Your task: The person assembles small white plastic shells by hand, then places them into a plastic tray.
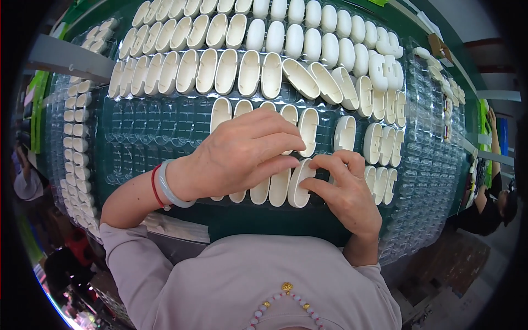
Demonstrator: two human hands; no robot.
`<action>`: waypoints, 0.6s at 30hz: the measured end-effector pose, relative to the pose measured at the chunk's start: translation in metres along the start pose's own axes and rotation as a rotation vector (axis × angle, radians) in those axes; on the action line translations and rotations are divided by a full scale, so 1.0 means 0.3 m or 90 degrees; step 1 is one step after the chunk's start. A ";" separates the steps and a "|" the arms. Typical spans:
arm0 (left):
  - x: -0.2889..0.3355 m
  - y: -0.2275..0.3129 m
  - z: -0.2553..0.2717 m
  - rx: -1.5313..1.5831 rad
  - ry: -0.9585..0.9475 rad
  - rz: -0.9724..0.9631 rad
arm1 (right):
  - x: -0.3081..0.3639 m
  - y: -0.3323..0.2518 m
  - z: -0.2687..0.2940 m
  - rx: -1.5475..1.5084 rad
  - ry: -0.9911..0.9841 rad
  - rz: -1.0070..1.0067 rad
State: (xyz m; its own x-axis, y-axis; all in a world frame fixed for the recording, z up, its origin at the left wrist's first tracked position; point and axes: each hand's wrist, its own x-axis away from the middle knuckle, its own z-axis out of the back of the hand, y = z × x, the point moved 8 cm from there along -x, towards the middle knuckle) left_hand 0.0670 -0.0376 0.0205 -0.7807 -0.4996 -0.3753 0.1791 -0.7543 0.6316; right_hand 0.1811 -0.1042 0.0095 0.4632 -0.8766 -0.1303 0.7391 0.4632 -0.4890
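Cream-white oval plastic shells, hollow side up, stand in rows on clear trays over the green table. My right hand pinches the right rim of one shell in the near row, the thumb and forefinger bent at its edge. My left hand reaches across several shells and hides parts of them. Its thumb and fingers are apart, their tips just above the top end of the shell at my right hand. Beyond those fingertips stands another hollow shell. A notched shell stands behind my right hand.
Farther back are more rows of hollow shells and closed-side-up white shells. Clear blister trays lie at left, with stacked ones at right. Small white pieces line the left edge. Another person is at the far right.
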 end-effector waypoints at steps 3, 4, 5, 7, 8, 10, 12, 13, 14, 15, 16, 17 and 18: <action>-0.010 -0.038 -0.031 0.292 -0.068 0.102 | 0.002 0.038 0.073 -0.275 0.107 -0.038; -0.014 -0.037 -0.042 0.349 -0.085 0.143 | 0.005 0.037 0.077 -0.266 0.115 -0.041; -0.020 -0.031 -0.055 0.382 -0.104 0.161 | 0.021 0.088 0.051 -0.440 0.122 -0.183; -0.022 -0.027 -0.093 0.412 -0.125 0.206 | 0.037 0.136 -0.004 -0.613 0.094 -0.336; -0.024 -0.026 -0.115 0.410 -0.127 0.201 | 0.037 0.142 -0.010 -0.611 0.099 -0.335; -0.023 -0.047 -0.121 0.472 -0.032 0.221 | 0.029 0.130 -0.036 -0.597 0.077 -0.280; -0.016 -0.052 -0.119 0.433 -0.026 0.215 | 0.019 0.128 -0.042 -0.568 0.064 -0.257; -0.021 -0.045 -0.102 0.372 0.002 0.160 | 0.012 0.124 -0.028 -0.536 0.084 -0.244; -0.023 -0.032 -0.085 0.311 0.029 0.106 | 0.009 0.119 -0.019 -0.505 0.104 -0.232; -0.022 -0.034 -0.075 0.312 0.050 0.124 | 0.022 0.127 -0.027 -0.510 0.144 -0.256; -0.022 -0.034 -0.074 0.311 0.048 0.128 | 0.015 0.121 -0.030 -0.515 0.143 -0.257; -0.020 -0.042 -0.075 0.308 0.049 0.152 | 0.004 0.106 -0.006 -0.419 0.161 -0.229; -0.017 -0.052 -0.077 0.304 0.050 0.176 | -0.004 0.091 0.012 -0.323 0.178 -0.200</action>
State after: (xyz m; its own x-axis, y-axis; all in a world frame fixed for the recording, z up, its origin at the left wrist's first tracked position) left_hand 0.0819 -0.0333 -0.0031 -0.6931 -0.6953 -0.1902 0.0650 -0.3230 0.9442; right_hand 0.2026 -0.0901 -0.0006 0.0675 -0.9927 -0.1003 0.4641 0.1203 -0.8776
